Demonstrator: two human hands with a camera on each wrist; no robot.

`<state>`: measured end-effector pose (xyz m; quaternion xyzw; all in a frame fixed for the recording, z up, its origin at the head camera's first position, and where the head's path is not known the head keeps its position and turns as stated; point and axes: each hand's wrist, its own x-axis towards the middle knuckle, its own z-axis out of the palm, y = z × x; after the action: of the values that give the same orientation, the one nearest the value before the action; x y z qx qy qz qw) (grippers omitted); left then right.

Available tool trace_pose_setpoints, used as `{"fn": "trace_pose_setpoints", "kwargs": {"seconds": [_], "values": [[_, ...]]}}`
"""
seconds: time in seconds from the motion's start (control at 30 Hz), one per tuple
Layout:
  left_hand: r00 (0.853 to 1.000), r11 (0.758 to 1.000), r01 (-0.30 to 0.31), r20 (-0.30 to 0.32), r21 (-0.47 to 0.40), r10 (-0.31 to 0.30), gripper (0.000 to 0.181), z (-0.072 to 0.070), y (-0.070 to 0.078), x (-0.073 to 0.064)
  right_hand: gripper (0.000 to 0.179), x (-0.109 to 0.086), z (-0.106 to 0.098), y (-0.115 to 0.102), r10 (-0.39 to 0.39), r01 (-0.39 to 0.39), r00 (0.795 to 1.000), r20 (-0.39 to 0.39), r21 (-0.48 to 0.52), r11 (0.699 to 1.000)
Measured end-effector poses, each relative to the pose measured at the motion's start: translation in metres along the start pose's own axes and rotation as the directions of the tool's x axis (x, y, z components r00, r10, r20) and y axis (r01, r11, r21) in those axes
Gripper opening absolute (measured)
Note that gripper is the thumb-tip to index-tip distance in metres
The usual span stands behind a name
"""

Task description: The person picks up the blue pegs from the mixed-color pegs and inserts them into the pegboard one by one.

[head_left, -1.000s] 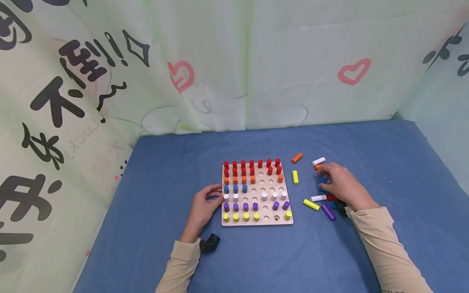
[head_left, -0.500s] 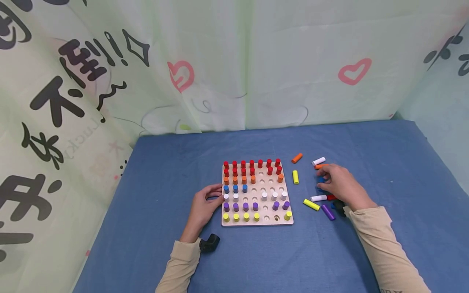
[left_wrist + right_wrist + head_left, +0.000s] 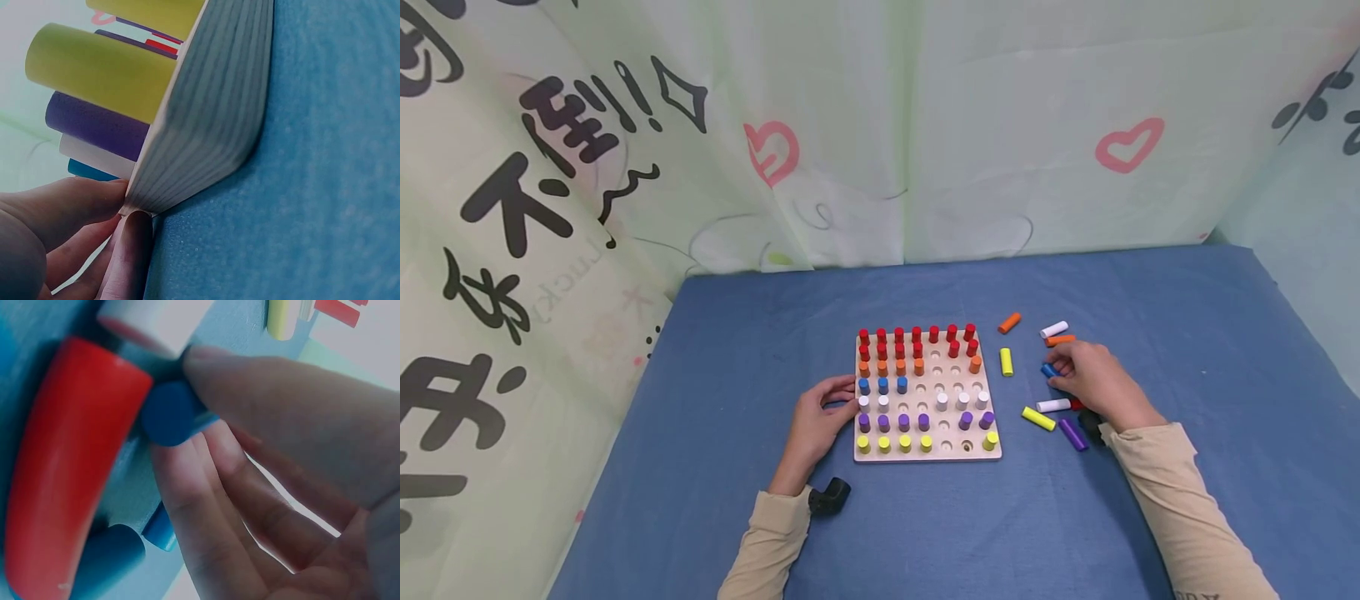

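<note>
A wooden pegboard (image 3: pixel 936 457) stands on the blue cloth, with rows of red, orange, blue, white, purple and yellow pegs upright in it and some bare holes. At its left edge rests my left hand (image 3: pixel 820 421); in the left wrist view the thumb and fingertips touch the board's side near a corner. To the right of the board, my right hand (image 3: pixel 1093 379) pinches a blue peg (image 3: pixel 169 415) between thumb and forefinger, low over the loose pegs. Close by lie a red peg (image 3: pixel 75 469) and a white peg (image 3: pixel 153 322). More blue pegs lie under the hand.
Loose pegs lie scattered right of the board: an orange peg (image 3: pixel 1009 322), a yellow peg (image 3: pixel 1006 362), a white peg (image 3: pixel 1054 329), a purple peg (image 3: pixel 1072 434) and another yellow peg (image 3: pixel 1038 418). A printed curtain (image 3: pixel 970 192) hangs behind the table.
My right hand has drawn slightly down and toward the board, and the blue peg at its fingertips has shifted left and turned. The orange peg beside it shows more. My left hand stays put.
</note>
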<state>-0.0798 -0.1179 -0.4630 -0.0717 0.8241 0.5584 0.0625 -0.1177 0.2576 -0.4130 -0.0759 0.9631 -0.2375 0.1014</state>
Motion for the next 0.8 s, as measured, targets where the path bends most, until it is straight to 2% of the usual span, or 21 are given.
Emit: {"fn": "trace_pose_setpoints", "kwargs": {"seconds": [0.3,0.63,0.8], "values": [[1.0,1.0,-0.014,0.004,-0.002,0.014,0.039,0.0,0.0,0.0,0.026,0.0,-0.001,-0.002,-0.008,0.008,1.0,-0.005,-0.019,1.0],[1.0,1.0,-0.014,-0.001,0.01,0.014,0.039,0.0,0.001,0.0,0.027,-0.002,-0.002,-0.01,-0.076,0.074,0.994,-0.08,-0.031,0.997],[1.0,1.0,-0.006,0.0,0.011,0.006,0.039,0.0,0.001,0.0,0.025,-0.003,-0.002,-0.016,-0.078,0.076,0.992,-0.102,-0.015,0.997]]}}
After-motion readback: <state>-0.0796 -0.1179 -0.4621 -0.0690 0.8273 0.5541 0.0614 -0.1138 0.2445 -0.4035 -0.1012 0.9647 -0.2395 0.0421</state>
